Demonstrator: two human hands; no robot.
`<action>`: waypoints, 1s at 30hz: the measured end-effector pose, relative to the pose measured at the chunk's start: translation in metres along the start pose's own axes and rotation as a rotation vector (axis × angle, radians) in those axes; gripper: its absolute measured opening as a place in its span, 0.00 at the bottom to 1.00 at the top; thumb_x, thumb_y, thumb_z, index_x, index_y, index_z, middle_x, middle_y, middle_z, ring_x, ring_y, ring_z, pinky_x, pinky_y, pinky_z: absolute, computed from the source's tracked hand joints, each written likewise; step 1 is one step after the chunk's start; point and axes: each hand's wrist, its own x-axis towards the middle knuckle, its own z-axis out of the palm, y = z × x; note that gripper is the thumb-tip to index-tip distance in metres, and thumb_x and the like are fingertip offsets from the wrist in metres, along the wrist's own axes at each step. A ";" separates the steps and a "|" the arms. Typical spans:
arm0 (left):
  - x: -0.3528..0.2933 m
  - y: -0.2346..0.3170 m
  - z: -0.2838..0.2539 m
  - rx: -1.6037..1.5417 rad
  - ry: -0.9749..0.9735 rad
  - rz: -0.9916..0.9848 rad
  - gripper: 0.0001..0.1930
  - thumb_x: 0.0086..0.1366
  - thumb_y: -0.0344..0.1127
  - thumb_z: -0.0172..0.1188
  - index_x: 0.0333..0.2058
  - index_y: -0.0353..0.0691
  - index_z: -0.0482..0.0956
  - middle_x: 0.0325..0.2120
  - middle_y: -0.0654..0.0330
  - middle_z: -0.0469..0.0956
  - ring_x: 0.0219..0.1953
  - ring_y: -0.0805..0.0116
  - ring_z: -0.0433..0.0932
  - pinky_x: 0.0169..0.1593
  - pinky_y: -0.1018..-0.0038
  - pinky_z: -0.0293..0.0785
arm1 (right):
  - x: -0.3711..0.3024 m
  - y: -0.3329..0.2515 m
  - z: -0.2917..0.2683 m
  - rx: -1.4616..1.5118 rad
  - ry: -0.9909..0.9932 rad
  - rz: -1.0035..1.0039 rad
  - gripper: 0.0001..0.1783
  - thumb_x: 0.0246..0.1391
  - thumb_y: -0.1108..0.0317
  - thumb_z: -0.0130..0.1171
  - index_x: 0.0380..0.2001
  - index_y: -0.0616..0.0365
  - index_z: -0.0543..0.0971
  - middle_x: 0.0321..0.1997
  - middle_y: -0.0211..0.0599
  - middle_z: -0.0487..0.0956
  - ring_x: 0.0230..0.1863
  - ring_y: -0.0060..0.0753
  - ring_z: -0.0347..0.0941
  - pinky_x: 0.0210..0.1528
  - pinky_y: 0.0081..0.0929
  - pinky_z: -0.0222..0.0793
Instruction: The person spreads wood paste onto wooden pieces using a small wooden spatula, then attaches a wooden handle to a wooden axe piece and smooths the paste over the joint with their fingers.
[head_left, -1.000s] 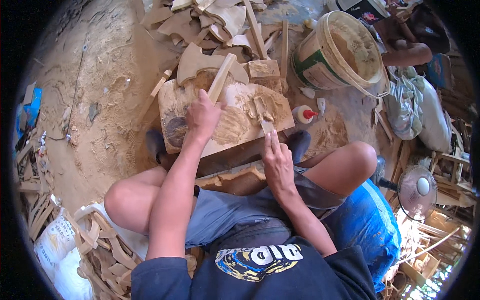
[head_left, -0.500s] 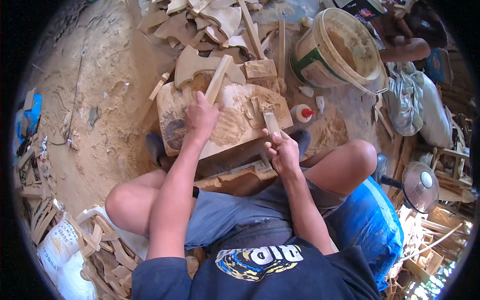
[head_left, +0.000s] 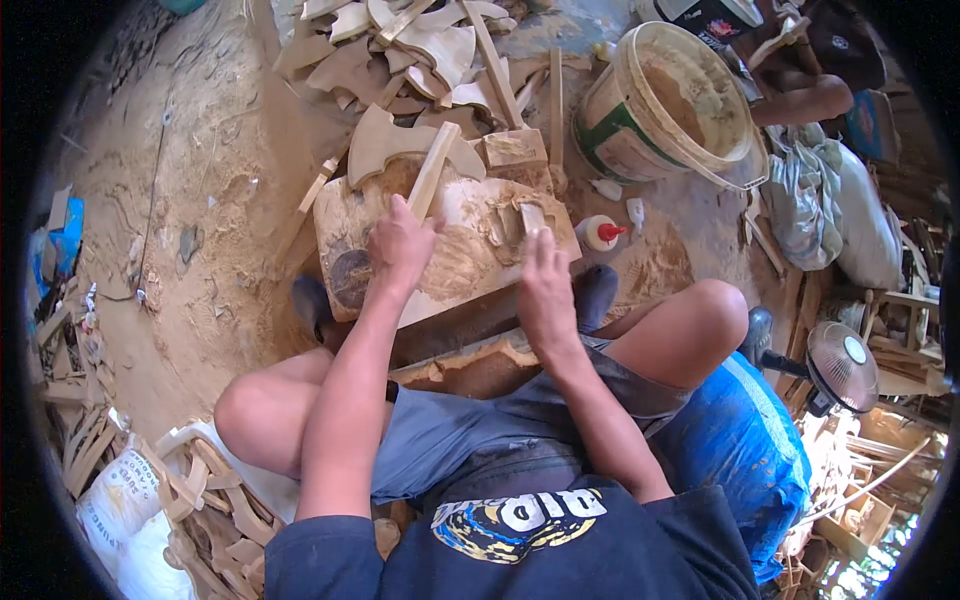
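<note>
My left hand (head_left: 400, 245) is closed round the lower end of a pale wooden stick (head_left: 436, 165). The stick slants up across a flat, axe-shaped wooden piece (head_left: 385, 147), which rests at the back of a worn wooden work block (head_left: 330, 215). My right hand (head_left: 548, 300) is back-up at the block's right side. Its fingers lie close together on a short, flat, pale strip (head_left: 533, 217), and the thumb is hidden. Under and beside the strip is a small patch of brownish paste or sawdust (head_left: 505, 222).
A white bottle with a red cap (head_left: 600, 233) stands right of the block. Beyond it are a large dusty bucket (head_left: 630, 110) and another person's leg (head_left: 810, 100). Axe-shaped cutouts (head_left: 440, 50) are heaped at the back. A fan (head_left: 842, 365) stands at right, beside a blue sack (head_left: 735, 450).
My right hand has turned from palm-up to back-up, its fingers now extended along the strip. The strip has shifted slightly up and left in view. My left hand keeps hold of the stick.
</note>
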 end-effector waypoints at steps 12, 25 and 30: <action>-0.002 -0.002 -0.005 -0.004 0.006 -0.010 0.28 0.63 0.49 0.74 0.50 0.33 0.73 0.40 0.36 0.86 0.47 0.34 0.86 0.52 0.46 0.80 | -0.043 0.008 -0.022 0.083 0.024 -0.083 0.31 0.55 0.78 0.57 0.65 0.73 0.74 0.68 0.59 0.74 0.50 0.45 0.78 0.53 0.36 0.79; -0.002 0.002 -0.003 -0.004 -0.016 -0.020 0.28 0.64 0.49 0.73 0.51 0.33 0.73 0.40 0.36 0.86 0.47 0.33 0.85 0.53 0.47 0.80 | -0.021 0.022 0.005 2.280 -0.378 1.051 0.09 0.77 0.64 0.50 0.46 0.57 0.74 0.26 0.25 0.70 0.15 0.17 0.55 0.17 0.19 0.52; 0.001 -0.002 0.000 0.011 0.003 -0.006 0.28 0.63 0.50 0.74 0.50 0.34 0.73 0.41 0.37 0.86 0.47 0.33 0.85 0.53 0.47 0.80 | -0.042 0.021 -0.003 2.156 -0.460 1.113 0.08 0.78 0.65 0.46 0.47 0.55 0.73 0.26 0.25 0.68 0.14 0.16 0.53 0.15 0.18 0.48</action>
